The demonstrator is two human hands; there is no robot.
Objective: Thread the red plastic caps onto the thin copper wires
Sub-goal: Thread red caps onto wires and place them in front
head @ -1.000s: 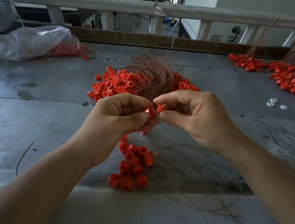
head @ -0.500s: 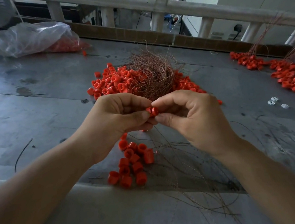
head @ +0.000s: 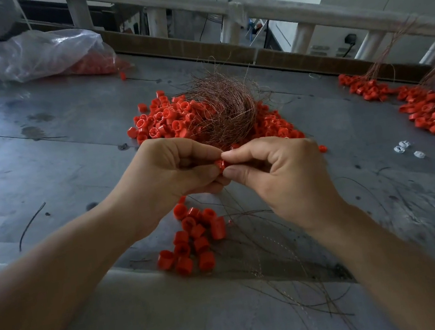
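Note:
My left hand (head: 164,175) and my right hand (head: 281,172) meet above the table, fingertips together. Between them sits one red cap (head: 220,164), pinched by thumb and forefinger on both sides. Thin copper wires (head: 262,231) trail down from the hands onto the table. A cluster of threaded red caps (head: 193,238) lies just below my left hand. Behind the hands is a big heap of loose red caps (head: 165,120) with a tangled nest of copper wire (head: 226,107) on top.
The grey metal table (head: 57,165) carries a plastic bag of caps (head: 55,53) at the far left and another pile of red caps (head: 420,105) with wires at the right. Small white pieces (head: 406,148) lie near it. A white railing (head: 273,11) runs along the far edge.
My two hands have closed together: the gap between the fingertips has gone and the cap is now pinched from both sides. The view has tilted down slightly.

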